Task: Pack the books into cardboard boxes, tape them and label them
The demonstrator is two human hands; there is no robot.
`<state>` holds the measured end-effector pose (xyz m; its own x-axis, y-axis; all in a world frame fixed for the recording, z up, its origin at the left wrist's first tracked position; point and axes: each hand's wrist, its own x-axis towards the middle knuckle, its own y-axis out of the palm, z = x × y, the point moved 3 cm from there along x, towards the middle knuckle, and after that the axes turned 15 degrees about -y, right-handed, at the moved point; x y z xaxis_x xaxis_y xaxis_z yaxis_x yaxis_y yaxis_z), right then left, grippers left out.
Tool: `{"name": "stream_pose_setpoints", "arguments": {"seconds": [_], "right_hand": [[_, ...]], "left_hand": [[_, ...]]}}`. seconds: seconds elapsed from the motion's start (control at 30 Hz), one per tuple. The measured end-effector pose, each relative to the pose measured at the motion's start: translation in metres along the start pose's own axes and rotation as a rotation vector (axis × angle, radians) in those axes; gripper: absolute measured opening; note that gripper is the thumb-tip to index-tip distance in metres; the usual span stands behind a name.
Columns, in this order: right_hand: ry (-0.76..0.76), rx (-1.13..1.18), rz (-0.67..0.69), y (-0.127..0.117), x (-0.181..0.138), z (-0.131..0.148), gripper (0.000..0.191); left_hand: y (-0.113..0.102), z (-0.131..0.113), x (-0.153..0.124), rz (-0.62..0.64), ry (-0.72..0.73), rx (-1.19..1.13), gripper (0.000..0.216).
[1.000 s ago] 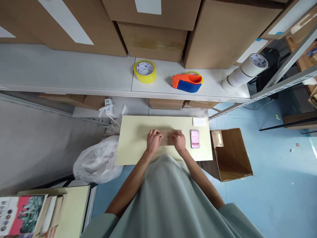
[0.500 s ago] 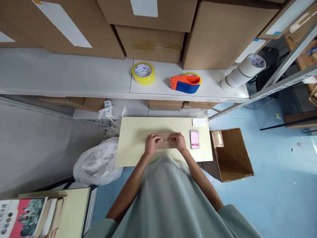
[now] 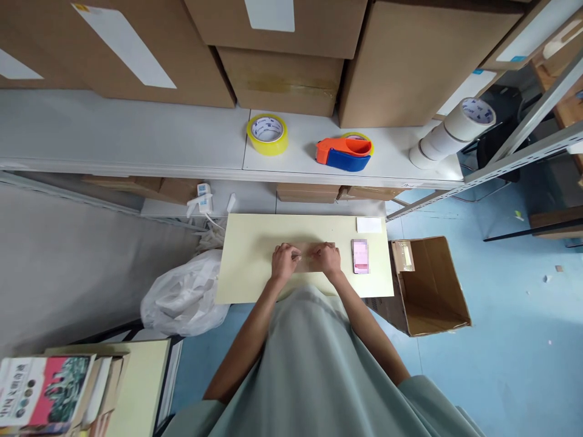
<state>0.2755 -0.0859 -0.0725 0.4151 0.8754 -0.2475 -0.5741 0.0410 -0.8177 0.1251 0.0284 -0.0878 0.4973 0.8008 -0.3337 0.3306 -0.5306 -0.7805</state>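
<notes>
A flat brown cardboard piece (image 3: 306,258) lies in the middle of a pale yellow table (image 3: 246,267). My left hand (image 3: 283,262) grips its left end with curled fingers. My right hand (image 3: 327,258) grips its right end the same way. Most of the cardboard is hidden under the two hands. A pink phone (image 3: 359,255) lies just right of my right hand, and a white card (image 3: 368,224) sits at the table's far right corner.
A white shelf (image 3: 136,142) behind the table holds a yellow tape roll (image 3: 267,133), an orange-and-blue tape dispenser (image 3: 344,153), white tape rolls (image 3: 455,130) and big cartons (image 3: 282,73). An open cardboard box (image 3: 432,285) stands right of the table, a white plastic bag (image 3: 182,297) left.
Both hands stay on the cardboard; their fingers have shifted a little, pinching along its middle half a second ago and now curled over its ends. The view has drifted slightly.
</notes>
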Motion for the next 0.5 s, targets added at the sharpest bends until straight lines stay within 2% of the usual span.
{"name": "stream_pose_setpoints", "arguments": {"seconds": [0.17,0.27,0.4,0.5], "right_hand": [[-0.057,-0.11,0.058,0.003,0.009,0.01,0.015],[-0.044,-0.04,0.067,-0.001,0.009,0.005,0.012],[0.044,0.05,0.031,-0.016,-0.008,-0.026,0.015],[0.114,0.096,0.001,-0.024,-0.023,-0.054,0.007]], "left_hand": [[0.005,-0.009,0.002,-0.015,-0.036,0.039,0.016],[0.0,-0.002,0.004,0.013,-0.048,0.01,0.015],[-0.014,0.022,0.004,0.024,-0.072,-0.072,0.011],[-0.021,0.041,0.002,0.03,-0.157,-0.183,0.008]]}}
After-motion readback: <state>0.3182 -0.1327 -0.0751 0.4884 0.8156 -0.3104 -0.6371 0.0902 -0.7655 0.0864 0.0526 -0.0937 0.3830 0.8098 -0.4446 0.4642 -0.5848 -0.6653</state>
